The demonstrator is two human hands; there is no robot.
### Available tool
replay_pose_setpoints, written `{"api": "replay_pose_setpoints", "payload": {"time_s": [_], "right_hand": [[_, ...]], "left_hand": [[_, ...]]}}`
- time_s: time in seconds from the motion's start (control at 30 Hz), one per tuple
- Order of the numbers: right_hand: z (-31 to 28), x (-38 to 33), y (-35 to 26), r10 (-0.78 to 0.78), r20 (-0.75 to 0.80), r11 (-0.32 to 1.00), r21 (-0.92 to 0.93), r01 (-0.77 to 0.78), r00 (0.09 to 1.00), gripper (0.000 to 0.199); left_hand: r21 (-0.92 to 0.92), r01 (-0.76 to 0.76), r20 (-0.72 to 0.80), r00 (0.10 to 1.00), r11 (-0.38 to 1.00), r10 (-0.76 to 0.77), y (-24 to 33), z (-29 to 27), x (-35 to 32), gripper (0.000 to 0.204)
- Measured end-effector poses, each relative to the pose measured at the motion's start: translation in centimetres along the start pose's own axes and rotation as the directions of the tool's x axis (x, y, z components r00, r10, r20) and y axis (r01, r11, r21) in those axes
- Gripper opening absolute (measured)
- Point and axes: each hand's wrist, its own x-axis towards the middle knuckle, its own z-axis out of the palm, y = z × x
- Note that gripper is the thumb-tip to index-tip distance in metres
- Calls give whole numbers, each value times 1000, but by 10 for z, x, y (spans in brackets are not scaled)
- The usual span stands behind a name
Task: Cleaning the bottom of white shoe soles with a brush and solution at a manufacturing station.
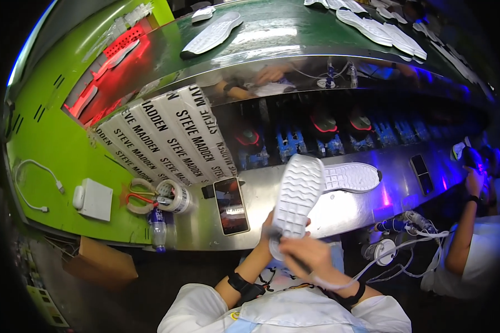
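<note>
Near the middle of the bench's front edge, my left hand (264, 240) grips a white shoe sole (299, 191) by its lower end. The sole stands tilted up, its wavy tread toward me. My right hand (312, 254) is closed round a thin dark-handled tool (300, 265) held at the sole's lower end. Motion smears the tool's working end, so its kind is unclear. Just behind, a second white sole (352, 177) lies tread up on the metal bench, with a dark tip at its right end.
A phone (231, 205), a tape roll (175, 197) with scissors (141, 198) and a printed box (161, 136) stand left. Beyond is a rack with dark shoes (323, 123), then a green belt (283, 28) carrying soles. A co-worker's arm (465, 222) and cables (405, 241) are at right.
</note>
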Motion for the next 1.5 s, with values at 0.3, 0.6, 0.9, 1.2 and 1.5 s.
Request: {"api": "replay_pose_setpoints", "payload": {"time_s": [0.3,0.6,0.9,1.2,1.5], "right_hand": [[-22,7,4,8,283,988,144,-51,959,23],[-43,8,8,188,350,933,227,-278,918,20],[-64,1,12,-83,496,986,-83,142,864,23],[-56,5,14,351,60,907,224,-356,934,19],[-8,11,22,-19,-140,997,-76,8,990,20]], "left_hand": [[242,53,77,994,969,-74,37,21,15,65],[726,518,-240,807,452,-540,44,55,58,42],[754,638,-544,475,-155,-691,42,48,78,38],[189,40,118,991,981,-63,-16,37,29,73],[-143,-80,226,968,986,112,-13,1,41,67]]}}
